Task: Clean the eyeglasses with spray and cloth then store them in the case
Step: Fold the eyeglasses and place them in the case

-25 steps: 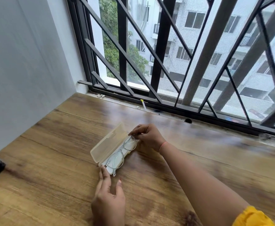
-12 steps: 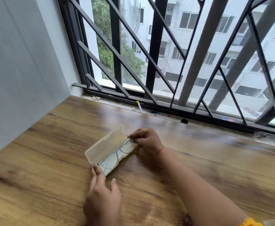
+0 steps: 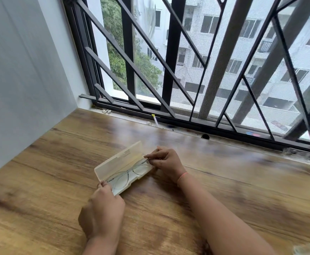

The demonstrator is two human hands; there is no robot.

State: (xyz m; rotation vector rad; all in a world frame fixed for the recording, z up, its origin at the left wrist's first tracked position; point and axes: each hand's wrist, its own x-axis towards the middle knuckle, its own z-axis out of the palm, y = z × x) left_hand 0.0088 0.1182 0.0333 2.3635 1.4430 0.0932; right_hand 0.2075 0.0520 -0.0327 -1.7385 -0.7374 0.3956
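Both hands engaged — left hand [image 3: 102,208] grips the near end of the open case [image 3: 132,184], right hand [image 3: 167,162] pinches the far end of the eyeglasses [image 3: 130,173] lying inside it — storing looks nearly done, lid [image 3: 119,160] unshut.

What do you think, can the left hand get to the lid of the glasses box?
Probably yes. The left hand grips the near end of the case, just beside the raised lid, with nothing between. The right hand pinches the eyeglasses at the far end, out of the way.
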